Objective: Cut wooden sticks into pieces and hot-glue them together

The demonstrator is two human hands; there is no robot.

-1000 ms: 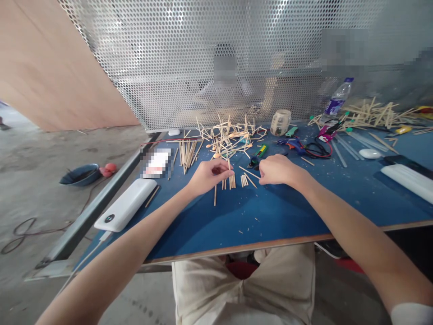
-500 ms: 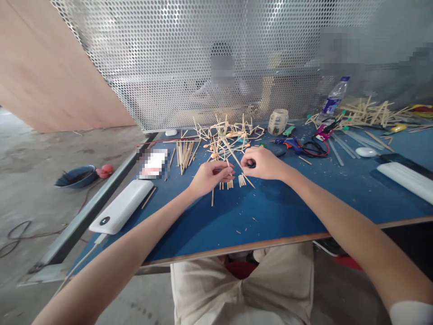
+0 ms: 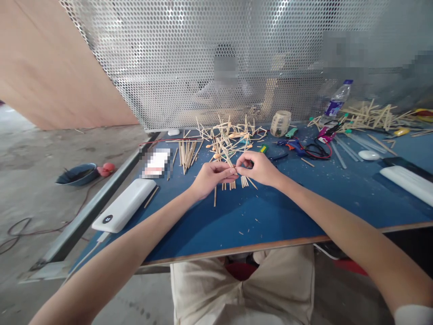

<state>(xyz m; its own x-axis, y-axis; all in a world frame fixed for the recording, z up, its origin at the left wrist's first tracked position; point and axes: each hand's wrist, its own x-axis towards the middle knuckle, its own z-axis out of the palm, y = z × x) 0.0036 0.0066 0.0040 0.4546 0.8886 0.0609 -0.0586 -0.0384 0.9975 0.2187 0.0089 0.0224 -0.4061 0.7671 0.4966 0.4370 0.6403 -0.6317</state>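
My left hand (image 3: 214,177) is closed in a pinch over the blue table, with a thin wooden stick (image 3: 229,161) at its fingers. My right hand (image 3: 259,168) meets it fingertip to fingertip, thumb and forefinger pressed together. What the right fingers grip is too small and covered to make out. Just below the hands lie several short cut sticks (image 3: 244,182) in small rows, partly hidden by the left fingers. A longer stick (image 3: 215,197) points toward me. Behind the hands rises a tangled heap of thin sticks (image 3: 219,137) with some orange-tipped pieces.
Left are a bundle of sticks (image 3: 187,155) and a white power bank (image 3: 125,205) with a cable. Right are a woven jar (image 3: 280,123), a blue glue gun (image 3: 295,145), glue sticks (image 3: 339,154), a water bottle (image 3: 334,104) and more sticks (image 3: 372,115). A perforated metal panel (image 3: 176,58) stands behind.
My right hand has moved left and in to touch the left fingertips. The dark object seen in its fingers before no longer shows. My left hand has barely moved.
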